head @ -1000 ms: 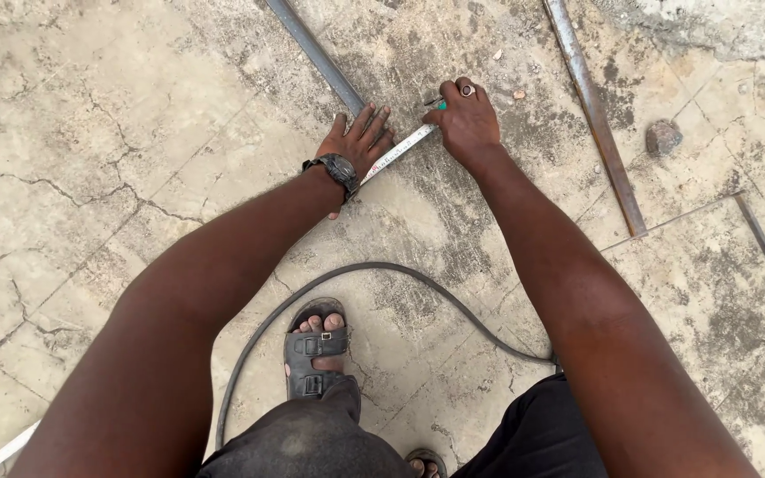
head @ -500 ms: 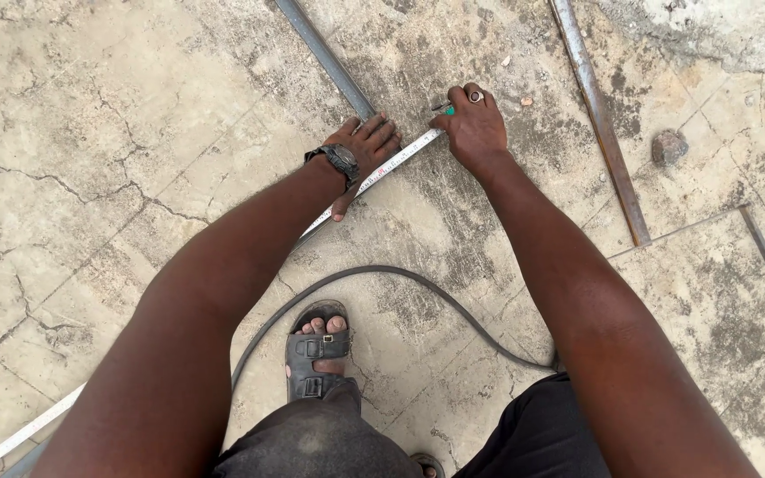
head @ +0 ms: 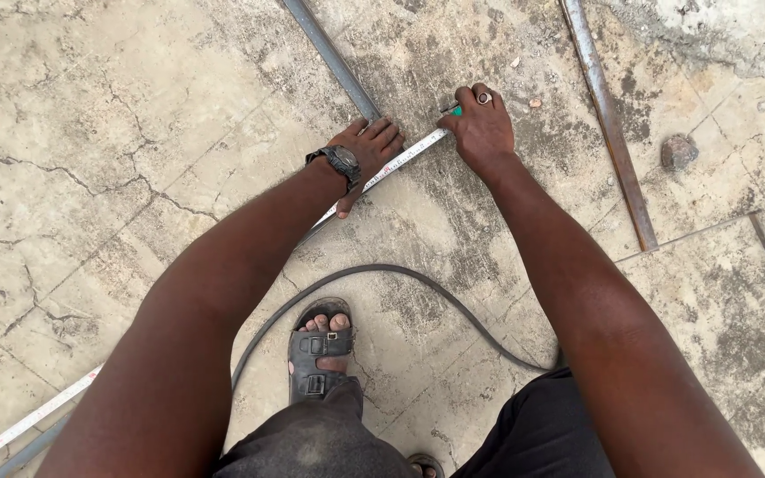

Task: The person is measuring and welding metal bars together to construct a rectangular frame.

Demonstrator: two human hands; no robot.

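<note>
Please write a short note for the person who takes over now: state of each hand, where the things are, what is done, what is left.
Left hand: flat, pressing the tape measure onto the metal bar on the concrete floor.
Right hand: grip closed on a green marker at the tape's end.
Tape runs from there back past the left arm to the lower left corner. A second bar lies to the right; a black cable curves near the sandal.
Done: tape laid along the bar.
Left: no mark can be seen on the bar.
</note>
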